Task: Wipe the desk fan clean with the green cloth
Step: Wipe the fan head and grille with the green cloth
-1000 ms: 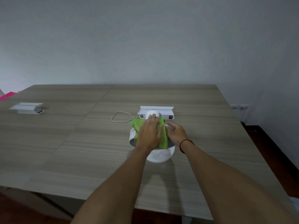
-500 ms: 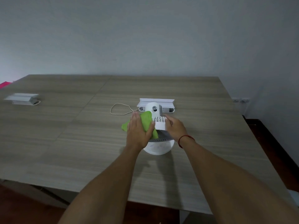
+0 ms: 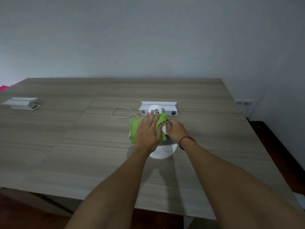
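While under cloth (image 3: pixel 134 128), fan (image 3: pixel 160 152) (socket box (image 3: pixel 158 104), perhaps, behind).

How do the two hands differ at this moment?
The left hand lies flat, fingers straight, pressing the green cloth onto the desk fan; the right hand grips the fan's side with curled fingers. Only the right wrist wears a red string. Both are on the fan.
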Demonstrator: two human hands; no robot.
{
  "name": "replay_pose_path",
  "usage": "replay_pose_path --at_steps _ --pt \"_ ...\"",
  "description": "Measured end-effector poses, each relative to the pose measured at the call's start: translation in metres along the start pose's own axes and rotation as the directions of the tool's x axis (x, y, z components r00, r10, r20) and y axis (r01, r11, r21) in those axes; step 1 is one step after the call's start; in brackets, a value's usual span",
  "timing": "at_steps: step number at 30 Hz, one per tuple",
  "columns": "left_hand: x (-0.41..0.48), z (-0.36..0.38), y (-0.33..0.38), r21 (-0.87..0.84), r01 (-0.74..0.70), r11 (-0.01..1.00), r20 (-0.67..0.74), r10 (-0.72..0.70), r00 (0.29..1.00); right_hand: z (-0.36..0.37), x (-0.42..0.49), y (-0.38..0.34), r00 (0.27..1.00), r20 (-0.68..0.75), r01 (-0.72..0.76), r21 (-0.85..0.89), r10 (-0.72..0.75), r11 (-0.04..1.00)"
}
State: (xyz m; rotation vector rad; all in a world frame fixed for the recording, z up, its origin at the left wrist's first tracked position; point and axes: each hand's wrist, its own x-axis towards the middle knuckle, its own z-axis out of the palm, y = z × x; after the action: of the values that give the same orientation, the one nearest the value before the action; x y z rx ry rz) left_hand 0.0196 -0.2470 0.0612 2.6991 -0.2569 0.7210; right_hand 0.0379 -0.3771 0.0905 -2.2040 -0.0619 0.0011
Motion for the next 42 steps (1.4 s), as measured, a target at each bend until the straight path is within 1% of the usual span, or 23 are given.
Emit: replay_pose_path --at_steps 3,6,8,10,11,12,13,14,15,16,17,18,21,23,25,27,29,30,32,35,37,39,42 --pt "0.010 -0.003 -0.006 -0.066 0.176 0.982 0.048 -0.173 0.984 0.003 0.004 -0.003 1.000 -0.003 0.030 -0.033 -0.030 0.999" --pt "0.018 -0.004 -0.012 -0.134 0.316 0.939 0.074 -0.308 0.948 0.002 0.008 -0.004 1.000 -0.003 0.014 -0.045 -0.014 0.999" --pt "0.017 -0.004 -0.019 -0.211 0.407 0.889 0.073 -0.400 0.913 0.003 0.009 -0.004 1.000 -0.026 0.004 -0.046 -0.005 0.999" --pt "0.015 0.000 -0.033 -0.354 0.460 0.814 0.089 -0.460 0.883 0.006 0.005 -0.003 0.999 -0.054 -0.001 -0.034 -0.001 0.999" --pt "0.012 0.003 -0.041 -0.430 0.474 0.768 0.118 -0.473 0.873 0.009 0.003 -0.002 0.998 -0.069 0.005 -0.027 -0.007 1.000" --pt "0.010 0.006 -0.049 -0.494 0.515 0.701 0.164 -0.506 0.847 0.013 0.002 -0.002 0.997 -0.078 0.010 -0.024 -0.012 1.000" --pt "0.008 0.008 -0.057 -0.541 0.578 0.611 0.226 -0.556 0.800 0.015 0.000 -0.002 0.996 -0.083 0.010 -0.025 -0.012 1.000" --pt "0.006 0.011 -0.063 -0.582 0.651 0.487 0.317 -0.602 0.733 0.016 -0.001 -0.002 0.996 -0.086 -0.003 -0.029 0.000 1.000" --pt "0.005 0.013 -0.066 -0.610 0.704 0.363 0.404 -0.622 0.671 0.016 0.000 -0.002 0.996 -0.089 -0.021 -0.026 0.019 0.999" --pt "0.003 0.013 -0.067 -0.623 0.728 0.285 0.455 -0.625 0.634 0.015 0.001 -0.002 0.995 -0.093 -0.048 -0.014 0.047 0.999" --pt "0.002 0.013 -0.065 -0.629 0.728 0.272 0.465 -0.619 0.633 0.013 0.004 -0.002 0.992 -0.096 -0.077 0.004 0.077 0.997" --pt "0.001 0.011 -0.061 -0.625 0.717 0.308 0.439 -0.621 0.649 0.012 0.006 -0.003 0.989 -0.098 -0.107 0.028 0.109 0.994" --pt "0.000 0.007 -0.047 -0.567 0.638 0.520 0.255 -0.626 0.737 0.009 0.011 -0.012 0.974 -0.073 -0.207 0.100 0.215 0.973" --pt "0.001 0.006 -0.039 -0.540 0.540 0.645 0.138 -0.565 0.813 0.011 0.015 -0.018 0.974 -0.056 -0.213 0.098 0.219 0.972" --pt "0.005 0.006 -0.031 -0.509 0.438 0.741 0.085 -0.463 0.882 0.012 0.018 -0.023 0.985 -0.032 -0.167 0.045 0.168 0.985" --pt "0.011 0.005 -0.026 -0.503 0.383 0.775 0.099 -0.389 0.916 0.010 0.022 -0.028 0.995 -0.015 -0.096 -0.120 0.095 0.988" --pt "0.014 0.006 -0.028 -0.496 0.374 0.784 0.100 -0.376 0.921 0.012 0.027 -0.033 0.999 0.014 -0.028 -0.283 0.033 0.959" --pt "0.014 0.007 -0.030 -0.483 0.378 0.790 0.090 -0.385 0.919 0.014 0.030 -0.035 0.999 0.033 -0.003 -0.328 0.015 0.945" --pt "0.014 0.010 -0.037 -0.466 0.390 0.794 0.077 -0.403 0.912 0.021 0.034 -0.038 0.999 0.048 0.000 -0.361 0.018 0.933" --pt "0.019 0.010 -0.045 -0.497 0.403 0.768 0.078 -0.423 0.903 0.029 0.039 -0.038 1.000 -0.009 -0.026 -0.357 0.024 0.934" --pt "0.027 0.009 -0.052 -0.535 0.461 0.709 0.139 -0.464 0.875 0.031 0.040 -0.035 0.997 -0.071 -0.012 -0.327 -0.012 0.945" --pt "0.034 0.008 -0.057 -0.580 0.536 0.613 0.216 -0.519 0.827 0.032 0.040 -0.029 0.988 -0.138 0.020 -0.294 -0.063 0.955" --pt "0.042 0.011 -0.063 -0.604 0.654 0.456 0.346 -0.589 0.730 0.035 0.044 -0.023 0.972 -0.211 0.041 -0.278 -0.103 0.960"
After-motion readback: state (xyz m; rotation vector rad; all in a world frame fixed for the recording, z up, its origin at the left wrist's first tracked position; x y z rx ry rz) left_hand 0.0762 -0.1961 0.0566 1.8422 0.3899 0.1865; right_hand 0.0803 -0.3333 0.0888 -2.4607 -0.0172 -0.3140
